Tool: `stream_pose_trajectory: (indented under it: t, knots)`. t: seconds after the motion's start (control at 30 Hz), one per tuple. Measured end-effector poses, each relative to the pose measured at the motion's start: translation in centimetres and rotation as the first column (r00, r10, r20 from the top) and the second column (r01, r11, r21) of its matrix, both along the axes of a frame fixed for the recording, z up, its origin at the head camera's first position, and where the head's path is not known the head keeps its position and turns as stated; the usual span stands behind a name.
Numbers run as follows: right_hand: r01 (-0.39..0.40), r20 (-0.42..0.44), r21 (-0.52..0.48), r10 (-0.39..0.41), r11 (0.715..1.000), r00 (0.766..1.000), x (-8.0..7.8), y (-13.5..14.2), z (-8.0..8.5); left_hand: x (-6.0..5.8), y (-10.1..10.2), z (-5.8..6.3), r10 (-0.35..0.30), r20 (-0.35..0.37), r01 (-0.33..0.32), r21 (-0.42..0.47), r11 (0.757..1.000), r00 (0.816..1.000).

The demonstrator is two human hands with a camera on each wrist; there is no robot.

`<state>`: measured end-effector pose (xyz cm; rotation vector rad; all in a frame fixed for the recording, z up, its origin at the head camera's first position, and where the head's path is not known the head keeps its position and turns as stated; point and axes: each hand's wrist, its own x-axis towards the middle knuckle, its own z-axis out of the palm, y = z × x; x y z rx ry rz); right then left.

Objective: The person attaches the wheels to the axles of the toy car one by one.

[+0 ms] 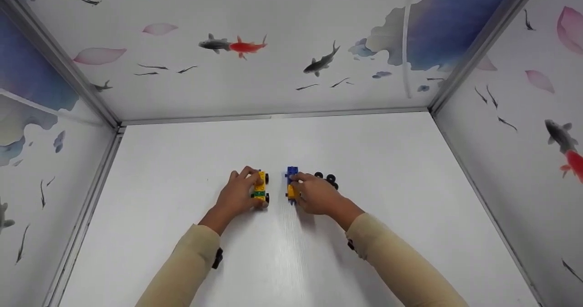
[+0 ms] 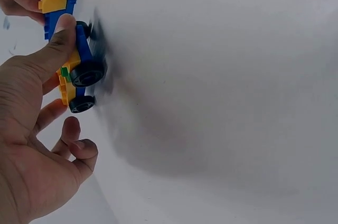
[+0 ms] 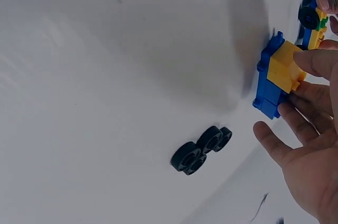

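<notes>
My left hand holds a toy car of yellow, green and blue blocks, thumb at one end and fingers at the other. Black wheels are fitted along its blue base in the left wrist view. To the right of it, my right hand pinches a blue and yellow toy car body between thumb and fingers. No wheels show on this body; small blue stubs stick out along its side. The two toys lie side by side, apart, with a narrow strip of table between them.
Several loose black wheels lie together on the white table, just beyond my right hand. Printed panels with fish and petals wall the table at the back, left and right, with metal edging along the joins.
</notes>
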<state>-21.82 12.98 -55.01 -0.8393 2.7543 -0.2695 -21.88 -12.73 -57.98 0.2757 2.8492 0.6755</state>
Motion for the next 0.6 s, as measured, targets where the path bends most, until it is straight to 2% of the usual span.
stream_pose_trajectory:
  t: [0.13,0.33,0.6]
  knots:
    - [0.009,0.024,0.038,-0.01,0.999,1.0,-0.3,-0.6,0.6,-0.1,0.1,0.2,-0.013,0.006,0.013,-0.027,1.0,1.0]
    - [0.008,0.035,0.04,-0.01,0.999,0.999,-0.5,-1.3,1.5,-0.3,0.0,0.5,-0.028,0.031,0.03,-0.064,0.997,0.999]
    - [0.059,0.063,0.042,-0.061,0.997,0.996,-0.7,-1.6,1.5,-0.4,0.2,0.1,-0.031,0.048,0.034,-0.048,0.998,0.998]
